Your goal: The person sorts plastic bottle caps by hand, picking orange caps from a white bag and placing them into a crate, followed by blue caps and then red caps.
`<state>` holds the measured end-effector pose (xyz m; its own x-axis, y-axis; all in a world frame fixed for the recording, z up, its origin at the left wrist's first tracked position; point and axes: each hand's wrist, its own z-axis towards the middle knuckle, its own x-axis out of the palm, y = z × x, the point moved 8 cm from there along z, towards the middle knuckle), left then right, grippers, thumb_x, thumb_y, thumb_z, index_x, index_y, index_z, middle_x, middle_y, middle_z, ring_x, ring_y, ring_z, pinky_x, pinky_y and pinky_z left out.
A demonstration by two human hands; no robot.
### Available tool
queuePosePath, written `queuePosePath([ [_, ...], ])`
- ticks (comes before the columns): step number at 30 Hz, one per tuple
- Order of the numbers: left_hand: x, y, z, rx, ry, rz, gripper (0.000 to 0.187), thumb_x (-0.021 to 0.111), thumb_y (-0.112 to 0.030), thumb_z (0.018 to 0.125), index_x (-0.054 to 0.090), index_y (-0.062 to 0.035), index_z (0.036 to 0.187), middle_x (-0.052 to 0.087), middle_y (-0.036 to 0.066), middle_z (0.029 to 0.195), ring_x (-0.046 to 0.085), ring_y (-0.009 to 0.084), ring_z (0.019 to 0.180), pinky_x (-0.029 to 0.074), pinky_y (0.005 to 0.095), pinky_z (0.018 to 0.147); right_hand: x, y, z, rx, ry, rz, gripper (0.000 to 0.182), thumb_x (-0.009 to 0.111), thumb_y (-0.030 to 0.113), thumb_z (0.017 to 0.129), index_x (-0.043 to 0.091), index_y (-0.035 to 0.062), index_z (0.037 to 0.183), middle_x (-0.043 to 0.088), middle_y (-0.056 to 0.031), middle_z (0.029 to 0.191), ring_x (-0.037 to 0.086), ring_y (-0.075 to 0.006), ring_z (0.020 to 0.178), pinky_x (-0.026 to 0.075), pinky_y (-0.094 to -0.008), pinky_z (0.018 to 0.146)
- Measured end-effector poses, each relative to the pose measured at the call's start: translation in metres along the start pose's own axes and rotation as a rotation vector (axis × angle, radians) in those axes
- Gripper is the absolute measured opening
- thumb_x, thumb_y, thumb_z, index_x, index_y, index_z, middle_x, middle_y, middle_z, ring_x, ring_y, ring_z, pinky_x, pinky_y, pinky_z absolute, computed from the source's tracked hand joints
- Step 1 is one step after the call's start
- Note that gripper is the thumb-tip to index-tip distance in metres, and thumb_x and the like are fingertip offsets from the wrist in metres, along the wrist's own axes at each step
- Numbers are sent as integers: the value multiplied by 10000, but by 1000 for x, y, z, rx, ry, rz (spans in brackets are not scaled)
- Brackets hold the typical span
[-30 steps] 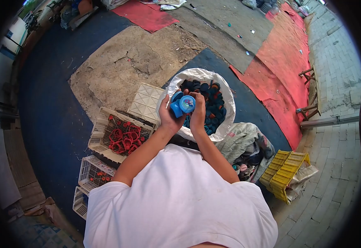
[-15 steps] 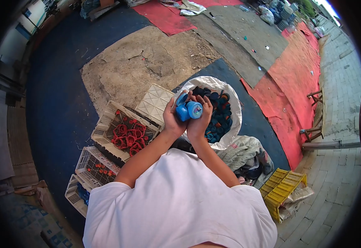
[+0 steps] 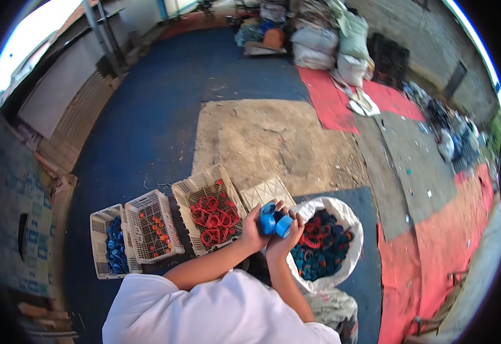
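Note:
Cupped side by side in front of me, my left hand (image 3: pixel 253 232) and my right hand (image 3: pixel 282 243) hold several blue plastic caps (image 3: pixel 284 227). The fingers curl around the caps, and some of the caps are hidden by them. Just right of the hands stands a white sack (image 3: pixel 351 265), its mouth rolled open. Inside it lie dark green, teal and orange caps (image 3: pixel 323 262), with some red ring-shaped pieces (image 3: pixel 317 230) on top. Left of my hands is a pale crate (image 3: pixel 188 188) with red ring-shaped plastic pieces (image 3: pixel 211 219) in it.
Farther left are a crate (image 3: pixel 157 198) with small orange caps and a crate (image 3: pixel 99 225) with blue caps. An upturned pale crate (image 3: pixel 255 194) sits beyond my hands. A crumpled cloth sack (image 3: pixel 333 304) lies near my right side. Stuffed sacks (image 3: pixel 314 40) are piled at the back.
My view has swung left and up, showing more of the crates and the yard's far end. Both hands still hold the blue caps, which have turned slightly. Red pieces now show in the sack.

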<state>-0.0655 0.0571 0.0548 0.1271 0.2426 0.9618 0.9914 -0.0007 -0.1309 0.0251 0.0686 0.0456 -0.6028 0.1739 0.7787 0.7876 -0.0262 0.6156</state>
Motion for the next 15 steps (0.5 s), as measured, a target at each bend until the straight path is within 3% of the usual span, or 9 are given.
queuePosePath([
  [3, -6, -30, -19, 129, 30, 17, 492, 429, -415, 1053, 518, -40, 1359, 600, 130, 1379, 566, 291, 1268, 377, 463, 1156, 11, -30, -14, 87, 65, 11, 471, 636, 241, 989, 422, 21, 1346, 536, -164, 1299, 572, -318, 1239, 450, -475, 1094],
  [5, -16, -53, -37, 200, -53, 7, 506, 448, -429, 1042, 519, -38, 1356, 596, 136, 1378, 565, 292, 1268, 370, 467, 1162, 20, -51, -28, 166, 119, -19, 524, 671, 256, 968, 411, 21, 1359, 535, -175, 1318, 569, -312, 1249, 444, -467, 1100],
  [10, -56, -97, -100, 417, -201, -24, 510, 483, -449, 1025, 569, -49, 1329, 600, 139, 1383, 548, 293, 1292, 358, 467, 1170, 44, -97, -84, 433, 240, -81, 509, 651, 41, 956, 363, 24, 1376, 528, -180, 1333, 561, -290, 1260, 423, -438, 1124],
  [15, -88, -134, -183, 636, -288, -76, 520, 492, -452, 1013, 572, -60, 1346, 609, 123, 1380, 545, 287, 1302, 353, 466, 1177, 54, -146, -157, 571, 433, -208, 490, 653, 3, 946, 384, 32, 1355, 569, -173, 1305, 586, -260, 1224, 444, -412, 1100],
])
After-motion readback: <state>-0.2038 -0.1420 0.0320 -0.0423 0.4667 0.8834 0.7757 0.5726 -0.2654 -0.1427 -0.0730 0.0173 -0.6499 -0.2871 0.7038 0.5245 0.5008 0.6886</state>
